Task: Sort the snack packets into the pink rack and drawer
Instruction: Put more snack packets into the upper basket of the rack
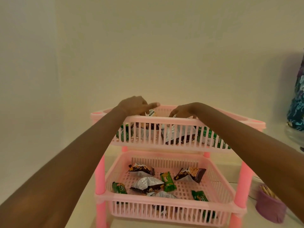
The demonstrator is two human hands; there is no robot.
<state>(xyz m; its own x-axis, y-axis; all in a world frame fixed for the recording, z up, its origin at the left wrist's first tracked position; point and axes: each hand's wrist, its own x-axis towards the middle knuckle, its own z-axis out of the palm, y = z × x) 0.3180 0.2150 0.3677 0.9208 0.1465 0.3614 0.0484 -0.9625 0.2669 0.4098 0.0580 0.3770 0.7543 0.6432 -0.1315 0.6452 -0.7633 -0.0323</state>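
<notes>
Both hands (134, 105) in top basket (164, 120)

One head-worn view — looking forward and slightly down, close over the pink rack (177, 162) against a wall.

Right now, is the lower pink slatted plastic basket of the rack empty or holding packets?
Holding packets: the lower pink slatted plastic basket has several loose dark brown, silver and green snack packets scattered across its floor, far from full.

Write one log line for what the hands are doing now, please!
both hands in top basket | left hand on a packet | right hand touching packets | lower basket holds loose packets
</notes>
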